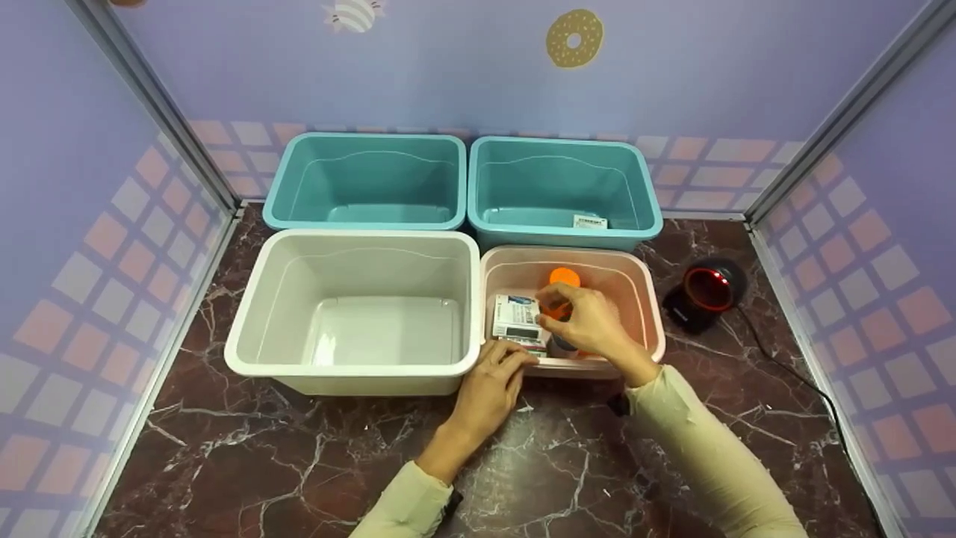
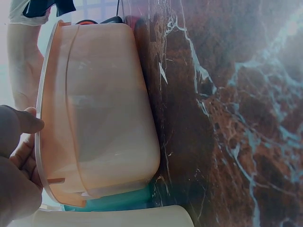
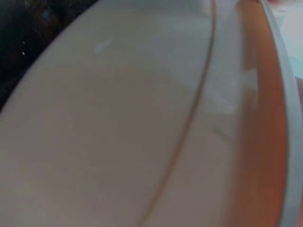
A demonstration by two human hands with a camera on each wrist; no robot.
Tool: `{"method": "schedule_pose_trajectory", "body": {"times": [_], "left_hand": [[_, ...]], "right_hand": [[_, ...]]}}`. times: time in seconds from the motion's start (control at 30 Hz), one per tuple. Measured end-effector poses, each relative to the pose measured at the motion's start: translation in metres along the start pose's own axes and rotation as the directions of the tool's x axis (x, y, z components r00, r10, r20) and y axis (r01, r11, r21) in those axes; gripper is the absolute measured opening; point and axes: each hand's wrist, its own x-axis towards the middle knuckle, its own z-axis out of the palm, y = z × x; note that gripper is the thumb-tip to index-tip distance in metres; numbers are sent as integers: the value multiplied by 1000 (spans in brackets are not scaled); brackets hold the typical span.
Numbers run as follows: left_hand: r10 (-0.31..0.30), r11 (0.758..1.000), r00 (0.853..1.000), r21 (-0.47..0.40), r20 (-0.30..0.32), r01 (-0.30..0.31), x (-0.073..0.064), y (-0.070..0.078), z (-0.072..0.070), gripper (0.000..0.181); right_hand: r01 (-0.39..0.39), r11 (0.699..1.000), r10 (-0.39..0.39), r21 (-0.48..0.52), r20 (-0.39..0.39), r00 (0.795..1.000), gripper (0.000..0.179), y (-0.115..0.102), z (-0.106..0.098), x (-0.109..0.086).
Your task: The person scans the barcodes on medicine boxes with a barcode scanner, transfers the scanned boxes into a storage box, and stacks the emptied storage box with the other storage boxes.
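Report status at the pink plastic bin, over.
Left hand on front rim of pink plastic bin. Right hand inside, grip unclear. White rectangular printed box beside it. Orange round-topped item just beyond; no obstruction apparent.

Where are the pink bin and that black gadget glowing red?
Pink bin (image 2: 111, 104): left wrist view, on its outer side wall.
Black gadget (image 1: 707, 291): head view, on its red-ringed round front.
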Motion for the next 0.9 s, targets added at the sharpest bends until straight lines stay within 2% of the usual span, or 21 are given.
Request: {"method": "schedule_pose_trajectory", "body": {"times": [0.27, 0.6, 0.9], "left_hand": [[-3, 1000, 1000, 7, -6, 3, -1, 1, 1, 20], [-6, 1000, 1000, -4, -4, 6, 0, 0, 0, 23], [14, 1000, 1000, 1, -21, -14, -1, -1, 1, 22]], "right_hand": [[36, 998, -38, 42, 62, 997, 34, 2, 12, -2], [46, 999, -43, -18, 152, 987, 41, 2, 20, 0], [22, 999, -16, -37, 162, 987, 44, 2, 24, 3]]}}
